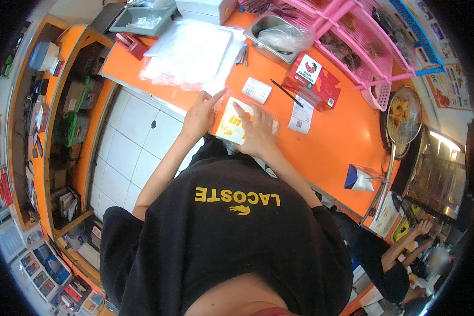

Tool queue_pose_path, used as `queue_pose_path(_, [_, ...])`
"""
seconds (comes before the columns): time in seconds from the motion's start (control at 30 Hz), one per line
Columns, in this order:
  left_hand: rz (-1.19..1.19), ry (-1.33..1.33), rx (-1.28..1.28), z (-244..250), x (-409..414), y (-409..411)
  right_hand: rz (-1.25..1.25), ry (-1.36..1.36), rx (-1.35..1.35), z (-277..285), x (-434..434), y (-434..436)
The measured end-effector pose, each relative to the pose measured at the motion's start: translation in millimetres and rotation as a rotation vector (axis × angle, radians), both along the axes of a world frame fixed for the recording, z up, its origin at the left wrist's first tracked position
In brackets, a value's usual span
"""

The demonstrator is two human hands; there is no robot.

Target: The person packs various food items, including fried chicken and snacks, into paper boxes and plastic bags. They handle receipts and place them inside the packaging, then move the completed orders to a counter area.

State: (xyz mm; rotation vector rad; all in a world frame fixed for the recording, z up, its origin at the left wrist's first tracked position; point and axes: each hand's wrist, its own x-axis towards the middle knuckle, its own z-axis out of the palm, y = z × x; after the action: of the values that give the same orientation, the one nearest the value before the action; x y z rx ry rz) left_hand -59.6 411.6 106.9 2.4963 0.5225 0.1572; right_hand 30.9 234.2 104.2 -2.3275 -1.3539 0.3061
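A flat white and orange box (230,125) with yellow print lies at the near edge of the orange table, inside a clear plastic bag. My right hand (258,130) rests across its top right part, the index finger stretched out and apart from the others. At the box's left side is my left hand (200,114), its index finger pointing away over the plastic. Whether the left fingers pinch the bag cannot be made out. Just beyond the box lies a printed paper slip (256,90).
Clear plastic bags (189,51) lie stacked at the back left, by a red tape dispenser (131,45). A black pen (286,93) touches a second slip (301,116) near red packaging (328,89). Pink baskets (355,43), a steel pan (256,29), a strainer (403,114) and another person (395,252) are rightward.
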Motion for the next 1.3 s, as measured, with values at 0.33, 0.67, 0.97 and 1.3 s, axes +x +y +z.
queue_pose_path(0.33, [0.016,0.244,-0.258,47.2,-48.5,34.7,0.074,-0.062,0.009,0.8,-15.8,47.2])
queue_pose_path(0.67, [0.202,-0.4,-0.503,85.0,-42.5,104.2,0.321,-0.116,-0.074,41.2,-21.0,129.5])
queue_pose_path(0.97, [0.081,-0.635,-0.98,112.2,-61.7,160.1,0.332,-0.191,-0.168,44.0,-28.2,167.9])
queue_pose_path(1.3, [-0.043,-0.438,-0.979,140.3,-83.7,196.2,0.869,0.148,-0.691,42.5,15.0,253.1])
